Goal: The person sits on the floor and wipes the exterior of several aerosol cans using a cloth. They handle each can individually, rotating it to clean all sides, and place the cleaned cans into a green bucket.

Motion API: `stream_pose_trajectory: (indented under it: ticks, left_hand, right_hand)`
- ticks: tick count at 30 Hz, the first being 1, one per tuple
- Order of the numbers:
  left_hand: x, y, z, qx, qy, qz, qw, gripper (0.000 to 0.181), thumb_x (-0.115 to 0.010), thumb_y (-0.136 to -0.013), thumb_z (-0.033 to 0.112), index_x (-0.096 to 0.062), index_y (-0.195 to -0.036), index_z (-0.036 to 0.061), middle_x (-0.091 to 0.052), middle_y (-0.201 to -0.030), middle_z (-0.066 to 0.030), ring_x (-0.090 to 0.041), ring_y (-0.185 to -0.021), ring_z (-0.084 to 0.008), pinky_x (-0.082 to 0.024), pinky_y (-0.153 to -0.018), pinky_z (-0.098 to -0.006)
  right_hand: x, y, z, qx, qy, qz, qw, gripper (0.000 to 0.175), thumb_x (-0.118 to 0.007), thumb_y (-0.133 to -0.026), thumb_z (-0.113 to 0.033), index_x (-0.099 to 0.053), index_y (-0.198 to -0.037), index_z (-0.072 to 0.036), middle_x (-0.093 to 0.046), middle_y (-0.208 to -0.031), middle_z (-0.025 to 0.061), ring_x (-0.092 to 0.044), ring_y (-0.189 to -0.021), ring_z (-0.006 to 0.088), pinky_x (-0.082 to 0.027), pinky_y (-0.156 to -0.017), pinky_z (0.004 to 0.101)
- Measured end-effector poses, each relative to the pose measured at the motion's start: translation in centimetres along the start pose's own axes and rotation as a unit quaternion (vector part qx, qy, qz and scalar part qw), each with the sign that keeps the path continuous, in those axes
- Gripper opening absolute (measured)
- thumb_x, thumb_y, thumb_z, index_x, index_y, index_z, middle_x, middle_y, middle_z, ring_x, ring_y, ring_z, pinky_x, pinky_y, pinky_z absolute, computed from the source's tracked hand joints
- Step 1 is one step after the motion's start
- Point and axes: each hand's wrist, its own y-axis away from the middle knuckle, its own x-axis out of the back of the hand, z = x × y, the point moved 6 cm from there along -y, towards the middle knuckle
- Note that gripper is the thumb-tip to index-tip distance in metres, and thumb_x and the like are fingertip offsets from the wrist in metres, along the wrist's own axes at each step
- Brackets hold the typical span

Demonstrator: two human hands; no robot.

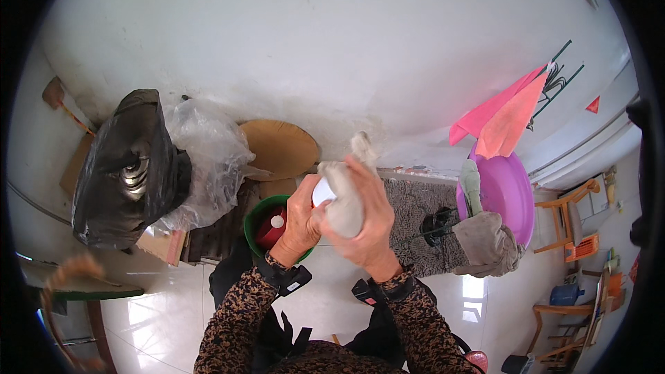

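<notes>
My left hand (pixel 300 218) grips a white rounded object (pixel 322 192), perhaps a cup or bowl, in front of my body. Against it my right hand (pixel 366 218) presses a light grey cloth (pixel 343 202), whose loose end sticks up past the fingers and is blurred. The cloth hides much of the white object, so its exact kind cannot be told. Below my left hand stands a green bucket (pixel 253 213) with a red container (pixel 270 231) with a white cap inside.
At left are a black plastic bag (pixel 114 208) holding shiny metal ware and a clear plastic bag (pixel 208 166). A purple basin (pixel 511 197) with cloths on its rim stands right, by a grey mat (pixel 415 202). Pink cloths (pixel 504 114) hang above it.
</notes>
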Motion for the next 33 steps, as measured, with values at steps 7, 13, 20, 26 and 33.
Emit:
stream_pose_trajectory:
  ticks: [7, 13, 20, 26, 33]
  left_hand:
    - [-1.2, 0.3, -0.5, -0.069, -0.043, -0.124, 0.989, 0.037, -0.055, -0.100, 0.030, -0.061, -0.110, -0.0049, -0.065, -0.091, -0.0262, -0.064, -0.082, -0.0415, -0.051, -0.072, -0.0413]
    - [-2.2, 0.9, 0.0, 0.003, 0.003, -0.149, 0.989, 0.053, -0.059, -0.099, 0.046, -0.060, -0.116, -0.0041, -0.066, -0.093, -0.0237, -0.068, -0.084, -0.0402, -0.054, -0.075, -0.0408]
    - [-0.9, -0.3, -1.1, 0.018, -0.013, -0.069, 0.997, 0.065, -0.056, -0.099, 0.056, -0.059, -0.122, -0.0052, -0.069, -0.103, -0.0213, -0.068, -0.088, -0.0325, -0.053, -0.079, -0.0392]
    - [-3.0, 1.1, -1.3, -0.016, -0.031, -0.164, 0.986, 0.051, -0.060, -0.100, 0.045, -0.059, -0.111, -0.0051, -0.064, -0.089, -0.0232, -0.065, -0.081, -0.0424, -0.053, -0.071, -0.0424]
    - [-2.8, 0.9, 0.5, -0.012, 0.001, -0.178, 0.984, 0.051, -0.058, -0.099, 0.044, -0.060, -0.113, -0.0048, -0.064, -0.091, -0.0233, -0.064, -0.079, -0.0403, -0.052, -0.073, -0.0402]
  right_hand:
    - [1.1, -0.2, 1.3, 0.033, -0.098, -0.074, 0.992, 0.057, -0.083, -0.075, -0.017, -0.066, -0.125, 0.004, -0.067, -0.128, 0.0235, -0.064, -0.122, 0.0386, -0.050, -0.104, 0.0439]
    - [2.3, 0.8, 4.6, -0.301, -0.289, -0.113, 0.902, 0.052, -0.078, -0.084, -0.023, -0.065, -0.127, 0.003, -0.068, -0.125, 0.0240, -0.067, -0.117, 0.0369, -0.053, -0.100, 0.0404]
    - [1.7, -0.1, 2.8, -0.045, -0.160, -0.084, 0.983, 0.063, -0.078, -0.082, -0.023, -0.059, -0.136, 0.003, -0.062, -0.137, 0.0235, -0.060, -0.128, 0.0393, -0.045, -0.111, 0.0456]
    - [2.0, 1.0, 3.8, -0.123, -0.208, -0.078, 0.967, 0.052, -0.075, -0.085, -0.022, -0.063, -0.129, 0.004, -0.070, -0.123, 0.0200, -0.068, -0.114, 0.0346, -0.051, -0.100, 0.0404]
    - [2.6, 1.4, 7.6, -0.368, -0.360, -0.065, 0.855, 0.038, -0.075, -0.087, -0.021, -0.069, -0.113, 0.005, -0.075, -0.102, 0.0157, -0.072, -0.096, 0.0196, -0.055, -0.086, 0.0302]
